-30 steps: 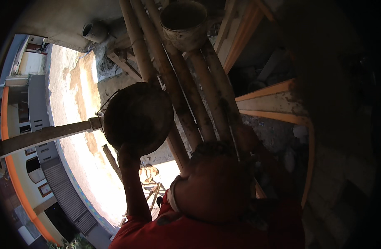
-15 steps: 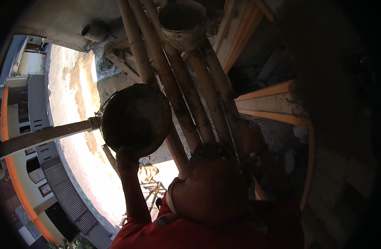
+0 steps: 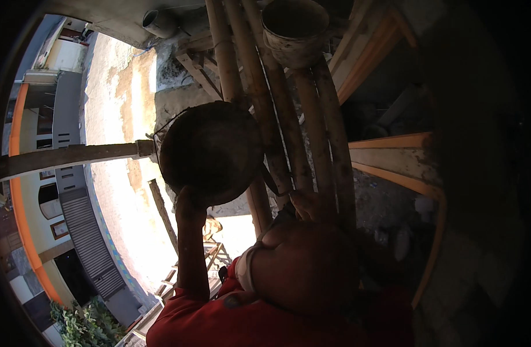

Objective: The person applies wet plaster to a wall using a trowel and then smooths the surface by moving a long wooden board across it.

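Note:
A dark, round bucket (image 3: 213,153) with a thin wire handle hangs over the left side of the bamboo poles (image 3: 303,139). Its mouth faces up toward me, and its inside is too dark to make out. At its near rim, my left hand (image 3: 191,207) is closed on the edge. My right hand (image 3: 310,203) is over the poles, right of the bucket, with bent fingers around a dark, thin, curved tool (image 3: 271,180). That tool reaches toward the bucket's right rim; shadow hides its exact kind.
A second, mud-stained bucket (image 3: 294,37) stands on the far end of the poles. A wooden beam (image 3: 75,161) runs in from the left. Orange-edged frames (image 3: 392,151) are at the right. Beyond the left edge lies a bright paved street (image 3: 112,115) far below.
The view has shifted, so the surroundings sit farther right. My right hand has come forward from the shadow, and the dark tool now shows beside the bucket. My left hand keeps its grip.

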